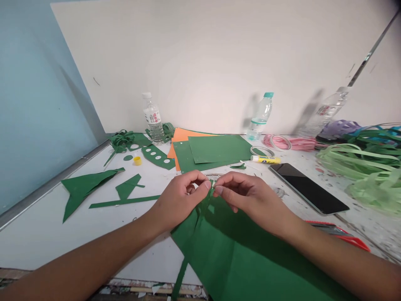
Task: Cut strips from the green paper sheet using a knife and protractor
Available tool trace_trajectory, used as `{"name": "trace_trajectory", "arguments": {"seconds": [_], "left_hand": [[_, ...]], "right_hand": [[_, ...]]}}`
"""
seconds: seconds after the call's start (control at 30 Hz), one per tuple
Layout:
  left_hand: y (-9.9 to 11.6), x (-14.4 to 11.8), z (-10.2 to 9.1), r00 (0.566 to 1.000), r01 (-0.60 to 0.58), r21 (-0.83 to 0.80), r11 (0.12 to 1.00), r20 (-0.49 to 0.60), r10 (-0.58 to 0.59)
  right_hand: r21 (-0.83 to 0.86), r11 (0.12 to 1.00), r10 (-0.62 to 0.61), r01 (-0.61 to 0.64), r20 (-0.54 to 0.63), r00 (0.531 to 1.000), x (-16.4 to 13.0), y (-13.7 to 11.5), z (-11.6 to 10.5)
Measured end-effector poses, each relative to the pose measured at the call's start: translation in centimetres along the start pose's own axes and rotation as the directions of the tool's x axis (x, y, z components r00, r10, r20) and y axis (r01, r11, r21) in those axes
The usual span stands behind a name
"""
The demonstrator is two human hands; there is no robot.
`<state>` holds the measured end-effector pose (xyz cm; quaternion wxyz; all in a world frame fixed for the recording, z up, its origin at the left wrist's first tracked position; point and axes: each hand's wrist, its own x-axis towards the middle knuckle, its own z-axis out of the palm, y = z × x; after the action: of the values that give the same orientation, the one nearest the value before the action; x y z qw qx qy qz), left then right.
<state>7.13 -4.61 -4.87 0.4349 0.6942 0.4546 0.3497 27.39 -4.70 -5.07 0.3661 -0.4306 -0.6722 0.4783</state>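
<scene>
My left hand (189,196) and my right hand (247,192) meet at the middle of the table, both closed with thumb pressed to finger. Between their fingertips they pinch the narrow upper end of a green paper strip (191,236), where a small pale bit also shows; its exact kind is too small to tell. The strip runs down over a large green paper sheet (250,255), and its lower end hangs past the table's front edge. The sheet lies beneath both hands, with my right forearm above it.
Left are green paper cutouts (84,190) and a yellow cap (137,161). Behind my hands lie green sheets (222,148) and a glue stick (266,159). A phone (308,188), a red-edged tool (341,236) and green strips (354,163) are right. Bottles (153,119) stand along the wall.
</scene>
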Motion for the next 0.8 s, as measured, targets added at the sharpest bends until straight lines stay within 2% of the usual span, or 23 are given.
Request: {"name": "trace_trajectory", "arguments": {"seconds": [0.2,0.3,0.4,0.53,0.67,0.8], "left_hand": [[-0.21,-0.14,0.05,0.998,0.060,-0.076,0.995,0.019,-0.059],[-0.16,-0.11,-0.06,0.998,0.053,-0.056,0.997,0.016,-0.052],[-0.05,-0.06,-0.21,1.000,0.019,-0.016,1.000,0.016,-0.019],[-0.03,-0.02,-0.26,1.000,0.021,0.027,0.999,0.015,-0.022],[-0.12,-0.01,-0.25,0.999,0.044,0.038,0.998,0.012,-0.045],[-0.12,0.03,-0.32,1.000,0.019,0.058,0.998,0.011,-0.019]], "right_hand": [[-0.277,0.951,-0.151,0.135,-0.037,0.988,-0.56,-0.15,0.34],[-0.332,0.933,-0.160,0.136,-0.043,0.986,-0.62,-0.15,0.31],[-0.286,0.956,-0.089,0.070,-0.057,0.994,-0.42,-0.04,0.13],[-0.122,0.992,0.017,-0.025,-0.069,0.997,-0.01,0.04,-0.14],[-0.021,0.998,0.058,-0.058,-0.021,0.998,0.14,-0.02,-0.16],[-0.004,0.997,0.073,-0.073,0.035,0.997,0.07,-0.03,-0.11]]}}
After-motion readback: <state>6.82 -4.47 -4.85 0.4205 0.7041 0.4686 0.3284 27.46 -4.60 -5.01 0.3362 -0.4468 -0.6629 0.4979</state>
